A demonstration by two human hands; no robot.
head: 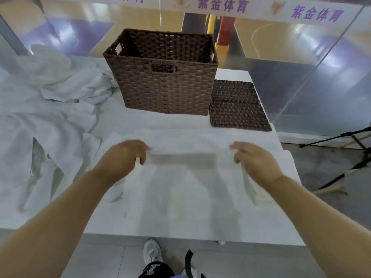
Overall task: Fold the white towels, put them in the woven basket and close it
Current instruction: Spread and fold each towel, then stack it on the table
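You are standing at a white table (pixel 152 121) with both arms reaching in from the bottom corners of the frame. Your left hand (pixel 124 157) is sitting left of centre, its fingers curled and pinching the left end of a raised fold in the towel (pixel 190 189). Your right hand (pixel 255 163) is sitting right of centre at the same height, its fingers bent down over the right end of that fold and gripping it. Both hands are blurred, so the finer finger positions are not showing. The fold is hanging just above the cloth between your hands and casting a grey shadow under it. The rest of the towel is lying flat across the lower middle of the frame, near the table's front edge.

The basket (pixel 166 89) is standing open in the upper centre, well apart from your hands. Its lid (pixel 236 105) is lying flat on the table, touching the basket's right side. A pile (pixel 50 101) of unfolded towels is sprawling over the left of the frame, beside the basket.

Your shoe (pixel 152 251) is showing at the bottom centre. A black stand (pixel 353 157) is leaning at the right edge.
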